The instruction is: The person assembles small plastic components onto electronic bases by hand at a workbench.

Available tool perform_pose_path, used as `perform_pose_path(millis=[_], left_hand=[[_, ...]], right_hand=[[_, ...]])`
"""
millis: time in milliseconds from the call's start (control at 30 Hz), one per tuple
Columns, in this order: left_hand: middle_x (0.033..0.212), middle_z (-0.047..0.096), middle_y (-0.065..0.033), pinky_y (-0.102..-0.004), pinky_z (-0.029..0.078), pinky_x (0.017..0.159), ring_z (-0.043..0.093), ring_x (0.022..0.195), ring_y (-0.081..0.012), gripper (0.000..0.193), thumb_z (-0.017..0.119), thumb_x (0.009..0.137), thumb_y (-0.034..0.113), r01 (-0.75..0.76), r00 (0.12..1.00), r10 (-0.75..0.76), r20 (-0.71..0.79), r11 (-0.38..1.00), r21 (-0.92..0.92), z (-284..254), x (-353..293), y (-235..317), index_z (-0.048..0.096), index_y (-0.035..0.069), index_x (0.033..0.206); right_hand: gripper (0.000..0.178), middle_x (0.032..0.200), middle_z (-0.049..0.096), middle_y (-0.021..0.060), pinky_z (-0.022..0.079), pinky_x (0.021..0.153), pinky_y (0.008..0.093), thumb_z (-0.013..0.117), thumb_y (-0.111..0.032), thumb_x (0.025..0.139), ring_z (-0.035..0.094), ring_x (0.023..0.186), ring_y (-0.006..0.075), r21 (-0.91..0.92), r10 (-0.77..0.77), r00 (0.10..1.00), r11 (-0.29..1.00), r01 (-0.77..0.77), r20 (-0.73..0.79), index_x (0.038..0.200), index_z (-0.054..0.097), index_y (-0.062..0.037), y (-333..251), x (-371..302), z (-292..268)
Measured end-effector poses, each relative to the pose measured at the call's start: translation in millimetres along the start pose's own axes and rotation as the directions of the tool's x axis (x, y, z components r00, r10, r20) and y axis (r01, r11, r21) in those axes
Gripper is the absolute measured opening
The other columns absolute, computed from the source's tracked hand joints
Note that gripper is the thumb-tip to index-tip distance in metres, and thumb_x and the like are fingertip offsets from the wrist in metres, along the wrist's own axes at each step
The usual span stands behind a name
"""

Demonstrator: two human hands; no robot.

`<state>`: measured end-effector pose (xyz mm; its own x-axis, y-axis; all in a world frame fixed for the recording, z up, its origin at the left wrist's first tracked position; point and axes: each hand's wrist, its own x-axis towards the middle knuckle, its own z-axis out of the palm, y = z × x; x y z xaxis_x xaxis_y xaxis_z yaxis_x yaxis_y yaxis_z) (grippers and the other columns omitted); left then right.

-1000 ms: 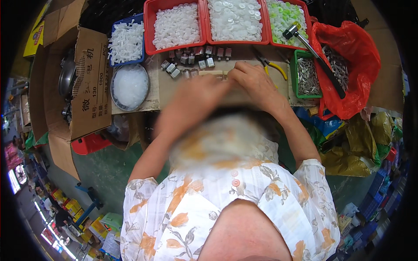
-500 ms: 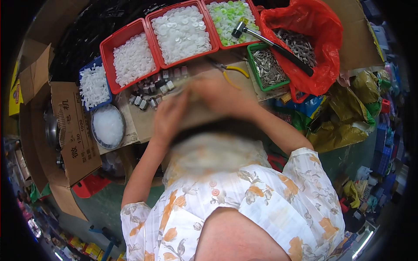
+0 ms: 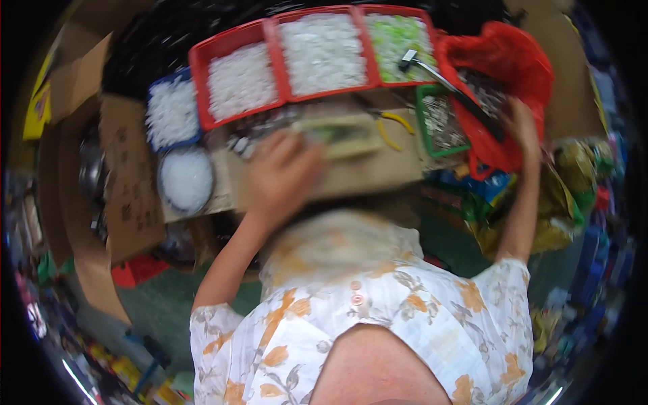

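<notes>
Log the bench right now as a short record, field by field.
left hand: blurred, over the cardboard; grip unclear
right hand: at the red bag; grip unclear
hammer: handle across the bag, head above the rightmost red tray
pliers: yellow-handled, left of the green tray
red trays: three, side by side, holding small parts

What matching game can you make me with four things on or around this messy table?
Things:
1. Pliers
2. Blue tray
3. Right hand
4. Green tray

Clues:
A. At the red bag
B. Holds silvery pieces
C. Has yellow handles
D. Full of white pieces

Right pairs: 1-C, 2-D, 3-A, 4-B
</notes>
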<state>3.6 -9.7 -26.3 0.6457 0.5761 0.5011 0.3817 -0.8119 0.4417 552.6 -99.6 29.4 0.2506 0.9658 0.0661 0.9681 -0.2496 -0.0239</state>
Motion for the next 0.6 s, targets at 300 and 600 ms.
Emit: perform_pose_path(millis=[300,600], left_hand=[[0.089,0.066,-0.0115,-0.0389,0.050,0.077,0.060,0.089,-0.0300,0.019,0.079,0.076,0.004,0.067,0.979,-0.014,-0.204,0.965,0.253,-70,13,-42,0.075,0.003,0.094],[0.093,0.067,-0.0113,-0.0398,0.049,0.082,0.059,0.094,-0.0302,0.016,0.076,0.078,0.007,0.294,0.944,-0.194,-0.266,0.860,0.417,-120,36,-125,0.076,0.006,0.094]], right_hand=[[0.017,0.085,0.069,0.0182,0.052,0.070,0.0377,0.069,-0.005,0.085,0.069,0.076,0.0296,0.125,0.031,0.998,0.991,-0.037,0.047,0.101,0.068,0.0020,41,3,37],[0.024,0.091,0.072,0.0118,0.053,0.075,0.0316,0.070,-0.018,0.094,0.068,0.081,0.0186,0.428,0.177,0.980,0.896,-0.120,-0.096,0.107,0.069,0.0019,-11,13,13]])
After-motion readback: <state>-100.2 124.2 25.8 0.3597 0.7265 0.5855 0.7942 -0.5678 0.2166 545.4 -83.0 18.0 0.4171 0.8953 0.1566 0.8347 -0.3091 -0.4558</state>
